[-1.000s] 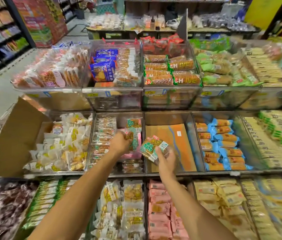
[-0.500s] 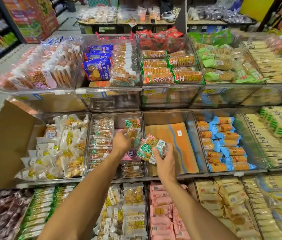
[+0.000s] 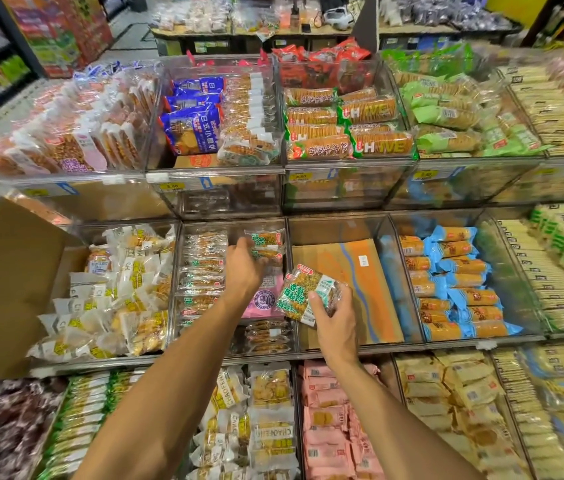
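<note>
My right hand (image 3: 337, 318) grips a small stack of clear snack packets with green labels (image 3: 306, 294), held just above the divider between two clear bins of the middle shelf. My left hand (image 3: 244, 270) reaches into the clear bin (image 3: 232, 354) to the left of it. Its fingers pinch one packet of the same kind (image 3: 268, 255) at the back right of that bin, under another such packet (image 3: 266, 237). Rows of matching packets (image 3: 202, 268) fill the bin's left side, and a pink card (image 3: 266, 301) shows on its floor.
To the right, a bin holds only an orange cardboard sheet (image 3: 346, 289), then comes a bin of blue-wrapped biscuits (image 3: 453, 278). An open cardboard box (image 3: 3, 289) stands at the left. More filled bins sit above (image 3: 342, 133) and below (image 3: 325, 417).
My left hand has moved deeper towards the back of the bin with its packet. My right hand keeps the stack in about the same place. The view has tilted slightly.
</note>
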`<action>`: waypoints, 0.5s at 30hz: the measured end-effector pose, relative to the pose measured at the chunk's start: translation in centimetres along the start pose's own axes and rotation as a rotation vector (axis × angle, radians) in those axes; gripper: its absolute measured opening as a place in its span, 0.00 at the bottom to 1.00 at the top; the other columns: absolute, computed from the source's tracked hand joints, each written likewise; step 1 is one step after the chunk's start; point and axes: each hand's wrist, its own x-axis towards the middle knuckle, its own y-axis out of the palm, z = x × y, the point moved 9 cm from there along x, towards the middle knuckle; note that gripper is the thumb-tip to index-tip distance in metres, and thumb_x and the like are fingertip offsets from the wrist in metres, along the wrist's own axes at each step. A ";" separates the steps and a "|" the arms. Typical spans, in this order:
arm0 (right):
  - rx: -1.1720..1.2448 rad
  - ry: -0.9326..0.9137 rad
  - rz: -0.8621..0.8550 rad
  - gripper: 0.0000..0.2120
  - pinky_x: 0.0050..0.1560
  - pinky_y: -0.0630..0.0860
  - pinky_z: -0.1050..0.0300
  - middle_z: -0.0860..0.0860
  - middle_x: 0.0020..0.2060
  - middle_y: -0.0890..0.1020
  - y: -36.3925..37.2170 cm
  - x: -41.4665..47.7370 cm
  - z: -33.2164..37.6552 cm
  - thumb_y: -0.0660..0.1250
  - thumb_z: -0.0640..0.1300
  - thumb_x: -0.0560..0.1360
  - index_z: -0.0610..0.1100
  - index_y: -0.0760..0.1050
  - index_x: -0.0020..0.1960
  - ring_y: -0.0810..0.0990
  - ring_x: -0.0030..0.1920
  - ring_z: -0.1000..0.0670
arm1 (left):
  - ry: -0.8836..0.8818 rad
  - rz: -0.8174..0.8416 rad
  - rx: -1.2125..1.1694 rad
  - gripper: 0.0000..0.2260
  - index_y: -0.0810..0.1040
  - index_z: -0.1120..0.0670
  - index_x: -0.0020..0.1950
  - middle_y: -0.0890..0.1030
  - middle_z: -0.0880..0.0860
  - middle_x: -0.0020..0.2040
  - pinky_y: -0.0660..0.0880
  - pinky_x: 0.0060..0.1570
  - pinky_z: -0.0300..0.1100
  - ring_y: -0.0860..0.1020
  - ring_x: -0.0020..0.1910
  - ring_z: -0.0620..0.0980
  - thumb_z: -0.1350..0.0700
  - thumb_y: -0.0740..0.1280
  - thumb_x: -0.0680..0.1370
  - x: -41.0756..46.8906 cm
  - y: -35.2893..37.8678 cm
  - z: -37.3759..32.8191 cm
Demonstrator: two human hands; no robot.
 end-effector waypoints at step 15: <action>0.007 -0.034 -0.038 0.29 0.52 0.73 0.51 0.60 0.50 0.75 -0.8 -0.2 0.7 0.70 0.60 0.79 0.47 0.69 0.74 0.77 0.54 0.48 | -0.252 0.125 -0.013 0.40 0.70 0.64 0.72 0.84 0.60 0.50 0.84 0.50 0.55 0.85 0.49 0.59 0.29 0.58 0.80 0.4 1.7 2.3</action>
